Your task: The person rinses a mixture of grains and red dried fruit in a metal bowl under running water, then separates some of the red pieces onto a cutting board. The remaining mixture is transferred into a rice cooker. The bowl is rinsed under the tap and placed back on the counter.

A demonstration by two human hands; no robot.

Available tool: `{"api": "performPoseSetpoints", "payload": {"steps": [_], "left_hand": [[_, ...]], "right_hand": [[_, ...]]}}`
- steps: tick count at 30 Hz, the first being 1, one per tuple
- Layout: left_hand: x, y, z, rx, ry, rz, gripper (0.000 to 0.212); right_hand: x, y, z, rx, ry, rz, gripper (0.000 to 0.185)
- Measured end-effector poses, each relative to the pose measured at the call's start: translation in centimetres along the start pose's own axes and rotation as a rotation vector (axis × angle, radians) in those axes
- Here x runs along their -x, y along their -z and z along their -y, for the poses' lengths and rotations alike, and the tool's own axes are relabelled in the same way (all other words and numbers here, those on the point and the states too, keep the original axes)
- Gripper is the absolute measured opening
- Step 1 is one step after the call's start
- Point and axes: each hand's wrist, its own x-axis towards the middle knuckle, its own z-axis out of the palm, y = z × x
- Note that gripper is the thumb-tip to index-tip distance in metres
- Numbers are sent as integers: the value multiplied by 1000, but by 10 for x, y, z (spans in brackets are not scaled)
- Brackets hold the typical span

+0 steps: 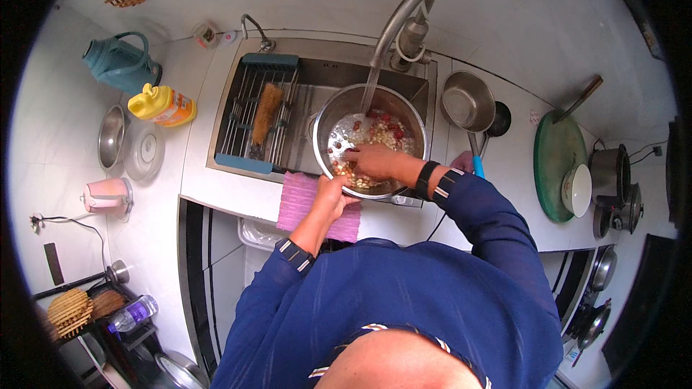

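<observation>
A round stainless-steel pot sits at the sink, under a running faucet. Water streams into it, over pale grains or beans and several red pieces that look like dried fruit. My left hand grips the pot's near-left rim, thumb uppermost. Inside the pot, my right hand reaches among the wet contents; its fingertips are partly hidden, so whether they hold anything is unclear. Beneath my left forearm, a pink cloth drapes over the counter's front edge.
Left in the sink, a wire drain rack holds a brown scrubber. A small saucepan and a dark ladle lie right of the sink. Farther right are a green cutting board and white bowl. A yellow jug stands left.
</observation>
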Motion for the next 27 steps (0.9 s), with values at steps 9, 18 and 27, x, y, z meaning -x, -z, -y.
{"api": "performPoseSetpoints", "payload": {"steps": [9, 18, 27], "left_hand": [[2, 0, -2, -22, -61, -23, 52], [8, -3, -7, -51, -94, -56, 50], [9, -6, 10, -52, -72, 14, 49]], "right_hand": [[30, 35, -43, -28, -473, -79, 52], [8, 25, -25, -1086, -499, -94, 47], [-17, 2, 3, -108, 257, -202, 51]]}}
